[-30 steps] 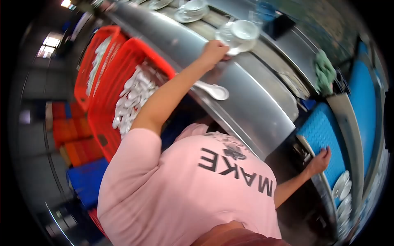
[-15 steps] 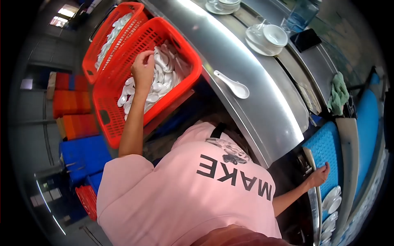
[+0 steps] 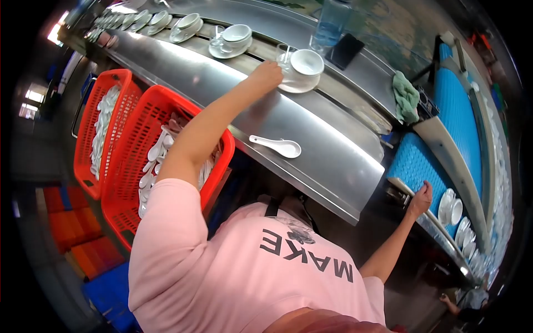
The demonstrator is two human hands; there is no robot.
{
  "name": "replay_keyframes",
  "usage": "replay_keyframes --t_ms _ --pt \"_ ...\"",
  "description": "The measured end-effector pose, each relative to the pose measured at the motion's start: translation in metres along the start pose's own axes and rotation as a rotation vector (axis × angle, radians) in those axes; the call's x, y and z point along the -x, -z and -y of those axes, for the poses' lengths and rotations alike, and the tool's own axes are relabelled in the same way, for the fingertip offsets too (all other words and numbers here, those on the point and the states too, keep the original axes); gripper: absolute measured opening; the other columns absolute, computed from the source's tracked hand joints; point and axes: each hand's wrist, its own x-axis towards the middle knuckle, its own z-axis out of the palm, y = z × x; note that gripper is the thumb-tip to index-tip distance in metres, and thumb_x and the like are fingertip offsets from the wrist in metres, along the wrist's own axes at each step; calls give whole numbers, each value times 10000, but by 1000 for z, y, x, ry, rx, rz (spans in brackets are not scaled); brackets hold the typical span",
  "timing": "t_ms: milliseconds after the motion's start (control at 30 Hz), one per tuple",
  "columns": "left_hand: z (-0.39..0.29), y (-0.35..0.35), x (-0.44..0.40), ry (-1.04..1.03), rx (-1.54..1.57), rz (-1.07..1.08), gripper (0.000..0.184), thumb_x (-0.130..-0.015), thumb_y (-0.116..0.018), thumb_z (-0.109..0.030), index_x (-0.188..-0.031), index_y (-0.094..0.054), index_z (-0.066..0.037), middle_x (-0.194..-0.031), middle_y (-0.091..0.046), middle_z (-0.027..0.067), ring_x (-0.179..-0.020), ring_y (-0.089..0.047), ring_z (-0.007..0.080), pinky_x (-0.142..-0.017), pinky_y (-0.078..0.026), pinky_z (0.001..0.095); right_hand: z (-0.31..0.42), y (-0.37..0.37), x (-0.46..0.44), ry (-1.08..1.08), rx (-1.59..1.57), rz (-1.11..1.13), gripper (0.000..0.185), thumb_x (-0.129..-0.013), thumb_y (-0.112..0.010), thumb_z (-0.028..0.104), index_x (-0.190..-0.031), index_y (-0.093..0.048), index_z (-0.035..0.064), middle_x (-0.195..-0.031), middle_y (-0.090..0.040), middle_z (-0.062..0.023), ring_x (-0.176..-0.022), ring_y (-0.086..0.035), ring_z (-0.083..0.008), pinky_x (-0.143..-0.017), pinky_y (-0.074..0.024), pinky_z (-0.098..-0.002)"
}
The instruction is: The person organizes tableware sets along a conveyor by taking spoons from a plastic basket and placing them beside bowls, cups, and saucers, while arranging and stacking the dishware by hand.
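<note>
My left hand (image 3: 268, 75) is closed at the near edge of a saucer carrying a white bowl (image 3: 307, 62) and a small glass (image 3: 284, 53); what its fingers pinch is hidden. Nearer me, a white spoon (image 3: 277, 146) lies alone on the steel ledge (image 3: 327, 150). Under my left forearm stands a red basket (image 3: 119, 183) of white spoons (image 3: 151, 166), partly covered by the arm. My right hand (image 3: 420, 200) rests at the side of a blue belt (image 3: 413, 161), its fingers curled together and nothing visible in them.
More saucers with bowls (image 3: 230, 41) line the track to the left. A second red basket (image 3: 86, 150) holds white spoons. Beyond the track are a water bottle (image 3: 330, 28), a phone (image 3: 345, 52) and a green cloth (image 3: 406, 97). White dishes (image 3: 451, 208) sit on the belt.
My left hand has moved from the spoon basket back to the saucer and bowl. My right hand has stayed by the belt. The whole view has shifted, showing more place settings at the left.
</note>
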Motion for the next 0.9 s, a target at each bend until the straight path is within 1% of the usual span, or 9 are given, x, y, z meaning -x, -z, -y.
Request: replay_keyframes --t_ms 133,233,467,600,733,800,833,867,900 --pt "1 22 12 -49 104 2 49 -656 -576 -60 -663 -529 -69 -756 -526 76 -822 -520 244 -665 -426 349 7 4 -2 -112 -8 74 242 -822 -421 168 -932 -614 71 -753 -610 -132 -653 -580 -269 -615 -438 -360" --pt "-11 38 17 130 237 97 25 -671 -551 -52 -669 -527 -52 -740 -531 96 -758 -539 266 -640 -430 374 2 -2 -4 -106 20 53 244 -818 -421 177 -920 -620 81 -720 -606 -126 -636 -580 -265 -603 -439 -363" --pt "-21 24 4 368 587 -237 85 -732 -531 -46 -811 -557 -26 -794 -547 128 -740 -549 302 -662 -446 363 -3 -2 -8 -139 86 79 241 -799 -429 202 -890 -644 141 -686 -616 -100 -624 -584 -280 -596 -450 -384" --pt "-16 49 29 508 1076 -84 187 -755 -585 -94 -920 -589 -7 -859 -613 86 -772 -593 148 -711 -472 253 -10 -6 -8 -117 91 60 248 -798 -428 205 -909 -644 153 -667 -613 -93 -615 -584 -264 -600 -451 -382" --pt "-1 75 78 526 830 -256 170 -752 -591 -100 -902 -597 -19 -848 -611 86 -762 -595 163 -711 -472 261 -10 -2 -10 -90 26 78 263 -807 -422 186 -940 -628 92 -653 -612 -97 -612 -581 -225 -603 -453 -353" --pt "11 87 126 618 565 -470 150 -755 -595 -115 -879 -606 -30 -848 -614 85 -747 -601 178 -692 -473 269 -42 -11 -13 -43 -157 -100 250 -832 -431 151 -972 -604 37 -719 -622 -115 -657 -586 -230 -635 -460 -330" --pt "17 99 158 733 540 -496 134 -766 -587 -122 -866 -609 -36 -847 -621 88 -749 -608 188 -665 -472 279 -50 -11 -13 -16 -167 -318 238 -854 -431 120 -992 -586 4 -806 -626 -143 -716 -593 -261 -676 -470 -328" --pt "22 104 194 859 465 -531 153 -758 -592 -143 -866 -611 -37 -834 -619 99 -748 -606 221 -670 -472 296 -60 0 -21 -55 42 -412 249 -871 -451 155 -1000 -575 -19 -884 -618 -168 -778 -595 -285 -691 -479 -334" --pt "24 107 237 988 380 -558 172 -749 -597 -164 -866 -613 -39 -821 -617 109 -746 -604 254 -675 -473 313 -84 6 -37 134 57 -566 297 -855 -492 219 -1019 -568 -16 -923 -607 -187 -823 -587 -308 -704 -476 -354"
